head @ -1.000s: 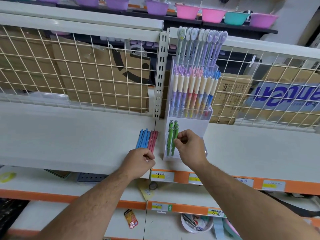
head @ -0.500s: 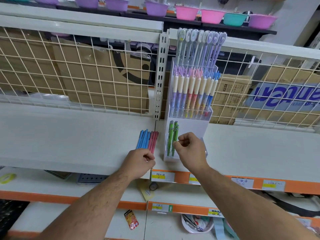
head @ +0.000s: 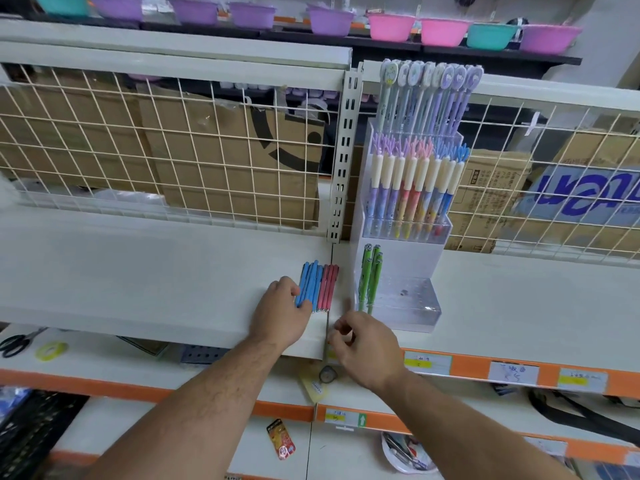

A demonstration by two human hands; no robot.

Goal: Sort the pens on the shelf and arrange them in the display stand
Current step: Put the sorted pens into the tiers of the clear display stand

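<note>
Several blue pens (head: 309,284) and three red pens (head: 329,285) lie side by side on the white shelf (head: 156,271). My left hand (head: 280,315) is at their near left end, a finger along the outer blue pen and the thumb over the blue tips. To their right stands a clear tiered display stand (head: 412,306). Three green pens (head: 370,275) stand in its lowest tier, and pastel pens (head: 414,199) fill the upper tiers. My right hand (head: 365,346) hovers at the shelf's front edge below the stand's left corner, fingers loosely curled and holding nothing.
A wire grid (head: 207,150) with cardboard boxes behind it backs the shelf. A slotted upright post (head: 343,161) stands just left of the stand. Orange price strips (head: 485,368) line the shelf front. Scissors (head: 17,342) and a tape roll (head: 52,350) lie on the lower shelf.
My right hand has left the green pens and dropped down and left to the shelf's front edge. My left hand has slid to the blue pens' left side, uncovering the red pens' ends.
</note>
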